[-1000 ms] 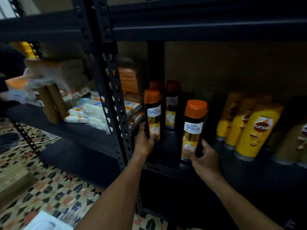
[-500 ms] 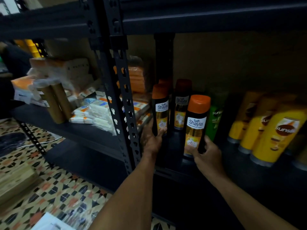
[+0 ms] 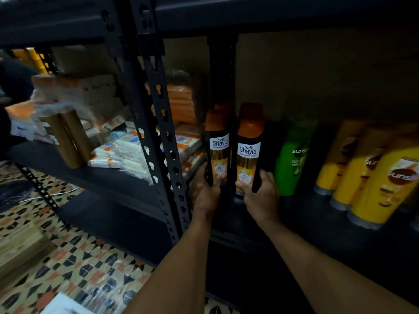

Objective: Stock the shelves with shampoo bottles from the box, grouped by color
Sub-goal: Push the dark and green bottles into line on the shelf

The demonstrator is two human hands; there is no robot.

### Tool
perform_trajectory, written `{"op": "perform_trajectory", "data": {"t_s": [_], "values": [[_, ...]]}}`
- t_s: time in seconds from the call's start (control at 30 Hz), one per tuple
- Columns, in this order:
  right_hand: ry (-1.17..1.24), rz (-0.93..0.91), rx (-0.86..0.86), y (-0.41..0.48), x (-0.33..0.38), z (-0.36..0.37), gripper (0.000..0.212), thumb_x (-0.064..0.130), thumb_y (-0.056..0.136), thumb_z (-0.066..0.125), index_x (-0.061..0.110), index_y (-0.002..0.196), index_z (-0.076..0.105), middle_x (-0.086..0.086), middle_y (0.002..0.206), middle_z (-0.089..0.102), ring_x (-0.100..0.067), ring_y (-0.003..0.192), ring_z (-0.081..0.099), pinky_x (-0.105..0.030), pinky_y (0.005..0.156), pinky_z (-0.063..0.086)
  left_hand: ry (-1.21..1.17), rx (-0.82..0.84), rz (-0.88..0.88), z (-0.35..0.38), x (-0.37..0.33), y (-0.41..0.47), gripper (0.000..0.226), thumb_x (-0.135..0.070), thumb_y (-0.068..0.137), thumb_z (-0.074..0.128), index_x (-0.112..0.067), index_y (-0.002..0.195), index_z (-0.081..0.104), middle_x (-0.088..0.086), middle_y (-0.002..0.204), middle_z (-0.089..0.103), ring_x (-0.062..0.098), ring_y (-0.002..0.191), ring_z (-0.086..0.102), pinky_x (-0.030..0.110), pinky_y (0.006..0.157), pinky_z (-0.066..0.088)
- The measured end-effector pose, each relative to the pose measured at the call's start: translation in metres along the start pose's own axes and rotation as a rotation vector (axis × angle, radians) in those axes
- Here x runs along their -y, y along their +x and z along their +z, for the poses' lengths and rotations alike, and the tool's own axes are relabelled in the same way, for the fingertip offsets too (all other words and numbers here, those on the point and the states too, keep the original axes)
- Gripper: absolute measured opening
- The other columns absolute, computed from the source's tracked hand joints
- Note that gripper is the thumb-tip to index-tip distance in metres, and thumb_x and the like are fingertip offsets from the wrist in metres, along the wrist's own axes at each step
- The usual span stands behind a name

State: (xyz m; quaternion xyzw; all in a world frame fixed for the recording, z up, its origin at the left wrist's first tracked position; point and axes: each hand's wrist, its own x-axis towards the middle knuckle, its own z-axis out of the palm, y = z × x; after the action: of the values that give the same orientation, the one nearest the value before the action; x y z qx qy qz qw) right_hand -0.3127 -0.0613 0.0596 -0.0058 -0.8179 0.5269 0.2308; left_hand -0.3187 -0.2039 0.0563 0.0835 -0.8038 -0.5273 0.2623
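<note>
At the centre of the frame, two black, orange-capped shampoo bottles stood upright side by side on a dark shelf (image 3: 294, 225). The left hand (image 3: 205, 191) was wrapped around the base of the left bottle (image 3: 218, 146), and the right hand (image 3: 260, 196) gripped the base of the right bottle (image 3: 249, 152). A green bottle (image 3: 292, 159) and yellow bottles (image 3: 383, 186) stood to the right.

Dim light; black slotted metal shelving (image 3: 158, 123); plain tan wall (image 3: 317, 75) behind; patterned mosaic floor (image 3: 74, 268).

Both forearms are bare to the frame edge, and the hands (image 3: 260, 196) wear no gloves, rings or watch.
</note>
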Motion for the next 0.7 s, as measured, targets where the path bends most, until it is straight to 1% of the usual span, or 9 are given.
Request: {"op": "perform_trajectory", "data": {"t_s": [0.07, 0.17, 0.27, 0.4, 0.5, 0.57, 0.63, 0.7], "values": [[0.004, 0.004, -0.003, 0.003, -0.002, 0.003, 0.052, 0.026, 0.082, 0.083, 0.008, 0.126, 0.063, -0.002, 0.112, 0.058, -0.021, 0.105, 0.058, -0.029, 0.086, 0.043, 0.019, -0.003, -0.001, -0.001, -0.002, 0.000, 0.055, -0.050, 0.088, 0.075, -0.026, 0.136, 0.061, -0.007, 0.126, 0.071, 0.012, 0.116, 0.067, 0.040, 0.099, 0.056], [0.034, 0.033, -0.012, 0.007, -0.002, 0.008, 0.057, 0.029, 0.080, 0.084, 0.012, 0.130, 0.061, -0.002, 0.118, 0.065, -0.021, 0.109, 0.062, -0.035, 0.092, 0.051, 0.021, 0.004, -0.011, -0.002, -0.004, -0.001, 0.054, -0.043, 0.091, 0.075, -0.025, 0.139, 0.059, -0.006, 0.129, 0.070, 0.013, 0.118, 0.065, 0.039, 0.101, 0.054], [0.114, 0.080, -0.019, 0.009, -0.001, 0.011, 0.063, 0.028, 0.078, 0.087, 0.021, 0.133, 0.059, 0.000, 0.119, 0.071, -0.017, 0.109, 0.067, -0.038, 0.092, 0.056, 0.023, 0.014, -0.022, -0.002, -0.004, -0.001, 0.054, -0.042, 0.092, 0.074, -0.024, 0.141, 0.058, -0.005, 0.130, 0.070, 0.013, 0.119, 0.065, 0.039, 0.102, 0.054], [0.108, 0.092, 0.001, 0.011, -0.005, 0.014, 0.061, 0.034, 0.079, 0.086, 0.023, 0.133, 0.059, 0.001, 0.117, 0.072, -0.017, 0.108, 0.068, -0.043, 0.092, 0.058, 0.042, 0.020, -0.031, -0.001, -0.006, -0.001, 0.056, -0.046, 0.093, 0.071, -0.027, 0.143, 0.053, -0.006, 0.132, 0.068, 0.015, 0.120, 0.064, 0.041, 0.102, 0.053], [0.081, 0.051, -0.022, 0.011, -0.007, 0.015, 0.059, 0.031, 0.081, 0.084, 0.018, 0.134, 0.060, -0.003, 0.119, 0.071, -0.021, 0.110, 0.066, -0.040, 0.093, 0.055, 0.067, 0.025, -0.030, 0.000, -0.007, -0.001, 0.055, -0.043, 0.093, 0.071, -0.027, 0.142, 0.053, -0.005, 0.129, 0.069, 0.017, 0.119, 0.065, 0.040, 0.099, 0.054], [0.029, 0.000, -0.040, 0.012, -0.008, 0.016, 0.060, 0.031, 0.083, 0.083, 0.013, 0.135, 0.060, -0.007, 0.123, 0.066, -0.025, 0.114, 0.061, -0.037, 0.094, 0.050, 0.091, 0.031, -0.025, 0.001, -0.007, 0.000, 0.056, -0.040, 0.093, 0.072, -0.026, 0.142, 0.052, -0.004, 0.128, 0.070, 0.017, 0.117, 0.066, 0.038, 0.099, 0.053], [-0.006, -0.032, -0.049, 0.012, -0.009, 0.015, 0.060, 0.030, 0.083, 0.082, 0.010, 0.135, 0.059, -0.007, 0.123, 0.059, -0.024, 0.114, 0.058, -0.030, 0.090, 0.044, 0.097, 0.039, -0.031, 0.001, -0.008, 0.000, 0.056, -0.039, 0.093, 0.072, -0.025, 0.143, 0.051, -0.004, 0.128, 0.069, 0.016, 0.117, 0.065, 0.034, 0.097, 0.051], [-0.016, -0.036, -0.054, 0.013, -0.010, 0.016, 0.060, 0.030, 0.083, 0.083, 0.009, 0.135, 0.060, -0.007, 0.122, 0.058, -0.023, 0.112, 0.058, -0.028, 0.088, 0.041, 0.100, 0.040, -0.029, 0.002, -0.008, 0.001, 0.055, -0.039, 0.093, 0.073, -0.025, 0.142, 0.051, -0.004, 0.128, 0.069, 0.017, 0.118, 0.065, 0.034, 0.097, 0.051]]}}
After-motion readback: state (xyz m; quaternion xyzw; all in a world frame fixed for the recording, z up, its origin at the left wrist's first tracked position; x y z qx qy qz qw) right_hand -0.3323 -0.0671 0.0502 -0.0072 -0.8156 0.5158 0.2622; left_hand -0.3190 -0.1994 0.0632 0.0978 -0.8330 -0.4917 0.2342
